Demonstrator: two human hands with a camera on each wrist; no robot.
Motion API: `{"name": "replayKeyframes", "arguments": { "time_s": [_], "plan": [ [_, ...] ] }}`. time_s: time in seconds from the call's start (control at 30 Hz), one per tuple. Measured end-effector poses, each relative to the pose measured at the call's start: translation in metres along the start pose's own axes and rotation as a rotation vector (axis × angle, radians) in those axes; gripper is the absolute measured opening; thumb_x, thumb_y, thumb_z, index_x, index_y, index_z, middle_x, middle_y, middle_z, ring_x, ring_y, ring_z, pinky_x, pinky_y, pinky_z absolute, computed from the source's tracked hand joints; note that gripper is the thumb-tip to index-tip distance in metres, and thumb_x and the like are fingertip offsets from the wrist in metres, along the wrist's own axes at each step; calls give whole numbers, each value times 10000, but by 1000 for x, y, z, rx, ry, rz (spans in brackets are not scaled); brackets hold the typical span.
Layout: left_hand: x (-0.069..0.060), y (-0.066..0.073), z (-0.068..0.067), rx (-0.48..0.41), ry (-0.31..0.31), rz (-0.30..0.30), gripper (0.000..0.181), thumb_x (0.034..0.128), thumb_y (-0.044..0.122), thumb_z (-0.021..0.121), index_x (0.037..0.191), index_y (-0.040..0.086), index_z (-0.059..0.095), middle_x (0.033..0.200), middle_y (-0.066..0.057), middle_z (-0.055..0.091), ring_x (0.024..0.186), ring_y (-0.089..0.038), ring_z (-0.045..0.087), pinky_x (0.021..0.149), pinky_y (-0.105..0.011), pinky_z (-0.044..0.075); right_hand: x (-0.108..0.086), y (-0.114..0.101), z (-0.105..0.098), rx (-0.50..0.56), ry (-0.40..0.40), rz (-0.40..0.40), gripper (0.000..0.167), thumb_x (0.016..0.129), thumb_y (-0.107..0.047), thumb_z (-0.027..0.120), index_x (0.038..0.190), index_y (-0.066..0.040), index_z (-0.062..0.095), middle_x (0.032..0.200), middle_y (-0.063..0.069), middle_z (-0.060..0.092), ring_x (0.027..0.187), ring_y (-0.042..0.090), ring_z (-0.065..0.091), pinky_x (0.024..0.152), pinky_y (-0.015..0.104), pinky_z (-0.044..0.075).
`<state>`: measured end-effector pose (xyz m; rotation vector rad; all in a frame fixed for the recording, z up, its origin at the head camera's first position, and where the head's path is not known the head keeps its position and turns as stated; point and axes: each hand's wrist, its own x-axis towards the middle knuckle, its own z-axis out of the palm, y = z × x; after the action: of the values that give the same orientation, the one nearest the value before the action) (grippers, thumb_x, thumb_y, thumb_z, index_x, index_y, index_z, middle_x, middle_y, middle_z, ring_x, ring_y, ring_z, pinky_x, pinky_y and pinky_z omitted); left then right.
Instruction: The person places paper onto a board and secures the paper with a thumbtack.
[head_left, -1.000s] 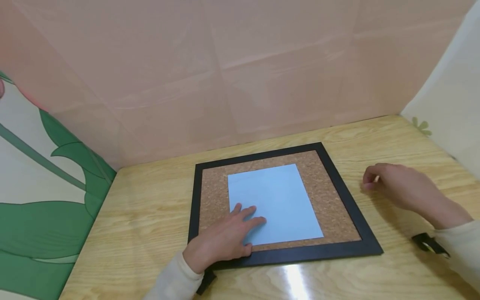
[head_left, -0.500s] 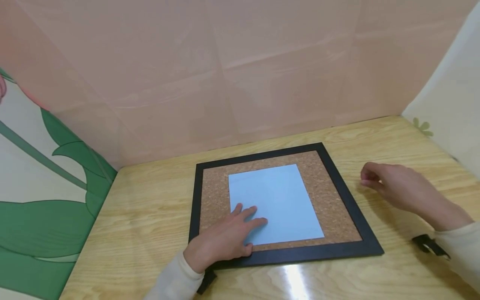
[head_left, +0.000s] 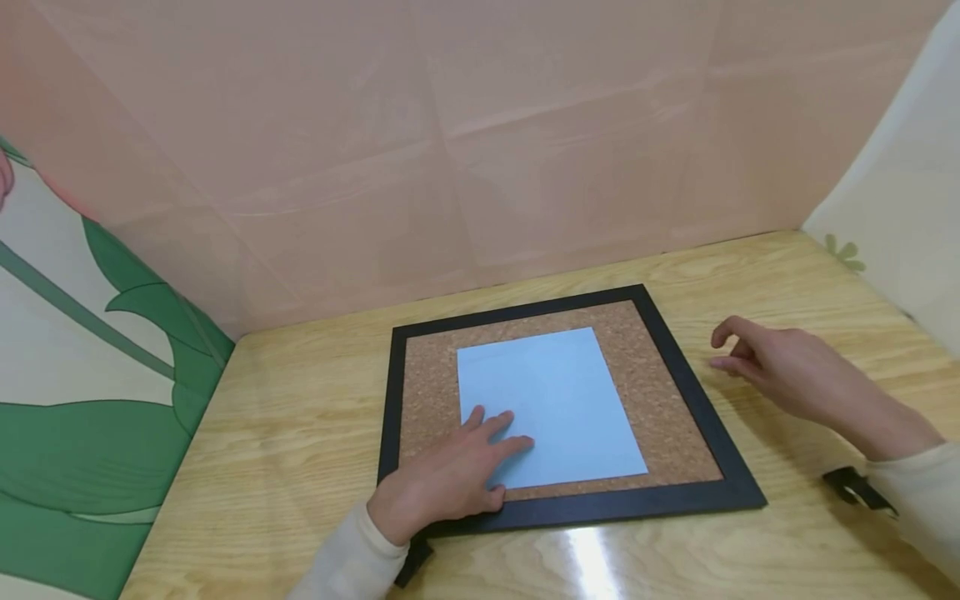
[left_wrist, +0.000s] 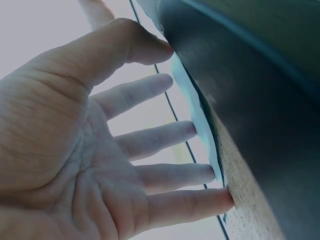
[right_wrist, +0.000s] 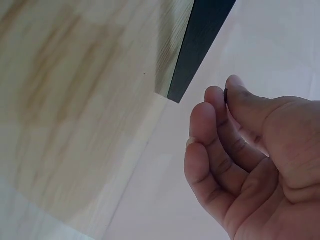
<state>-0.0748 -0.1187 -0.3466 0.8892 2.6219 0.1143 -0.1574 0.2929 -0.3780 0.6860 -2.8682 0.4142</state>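
Observation:
A light blue sheet of paper [head_left: 555,400] lies on a cork board [head_left: 660,400] with a black frame. My left hand [head_left: 450,479] rests palm down with spread fingers on the paper's lower left part, its thumb at the frame's lower edge. In the left wrist view the straight fingertips [left_wrist: 192,129] touch the sheet and the cork. To the right of the board, my right hand [head_left: 798,375] is above the table with curled fingers. The right wrist view shows a small dark thing [right_wrist: 226,96] pinched between thumb and a fingertip; its kind is too small to tell.
The board lies on a light wooden table [head_left: 300,433]. Behind it hangs a pinkish sheet [head_left: 480,150]. A panel with green leaf patterns [head_left: 90,450] stands on the left, and a pale wall [head_left: 900,208] on the right.
My right hand has shifted slightly left towards the board, and its index finger has lifted away from the thumb. The left hand, the paper and the board have stayed in place.

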Motion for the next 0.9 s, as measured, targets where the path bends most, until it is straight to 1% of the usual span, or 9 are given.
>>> {"name": "replayKeyframes", "arguments": {
  "time_s": [0.07, 0.17, 0.27, 0.37, 0.57, 0.77, 0.9],
  "plan": [
    [-1, 0, 0, -3, -7, -1, 584, 928, 264, 686, 1473, 305, 482, 1614, -58, 348, 1451, -434, 358, 1064, -508, 472, 0, 0, 0, -18, 12, -14, 157, 912, -116, 712, 1025, -149, 609, 706, -107, 662, 576, -74, 471, 519, 234, 397],
    [-1, 0, -1, -3, -21, -4, 578, 941, 263, 674, 1480, 305, 471, 1622, -58, 331, 1460, -433, 342, 1068, -503, 470, -1, 1, 0, -39, 45, -51, 136, 899, -78, 714, 975, -164, 641, 713, -121, 637, 584, -63, 435, 533, 243, 387],
    [-1, 0, -1, 5, -31, -4, 576, 950, 267, 667, 1485, 314, 459, 1627, -52, 320, 1465, -430, 335, 1067, -494, 473, -1, 2, 0, -53, 86, -91, 106, 907, -74, 701, 932, -169, 661, 752, -127, 636, 615, -47, 449, 550, 264, 409],
    [-1, -1, -1, 9, -34, 3, 566, 958, 270, 663, 1485, 312, 460, 1627, -53, 318, 1461, -434, 339, 1065, -497, 475, -1, 2, 0, -54, 113, -109, 106, 905, -86, 706, 895, -184, 667, 765, -136, 639, 636, -49, 466, 563, 277, 434],
    [-2, -2, 0, 21, -35, 20, 542, 977, 274, 647, 1486, 302, 459, 1629, -68, 313, 1450, -447, 351, 1073, -500, 468, 1, -1, 0, -44, 122, -85, 165, 846, -103, 770, 834, -220, 655, 691, -138, 605, 596, -65, 414, 552, 246, 407],
    [-3, -3, 0, 21, -35, 29, 540, 983, 272, 640, 1489, 301, 454, 1632, -72, 306, 1453, -448, 345, 1080, -507, 459, 1, 1, 1, -45, 100, -60, 182, 828, -54, 776, 842, -198, 665, 746, -131, 636, 645, -47, 476, 570, 274, 448],
    [-4, -3, 0, 21, -36, 35, 532, 989, 268, 629, 1490, 304, 453, 1632, -73, 304, 1452, -453, 343, 1084, -520, 451, 1, 0, 2, -64, 87, -52, 192, 811, -41, 785, 842, -190, 668, 749, -126, 643, 653, -42, 493, 573, 273, 451]
  ]
}}
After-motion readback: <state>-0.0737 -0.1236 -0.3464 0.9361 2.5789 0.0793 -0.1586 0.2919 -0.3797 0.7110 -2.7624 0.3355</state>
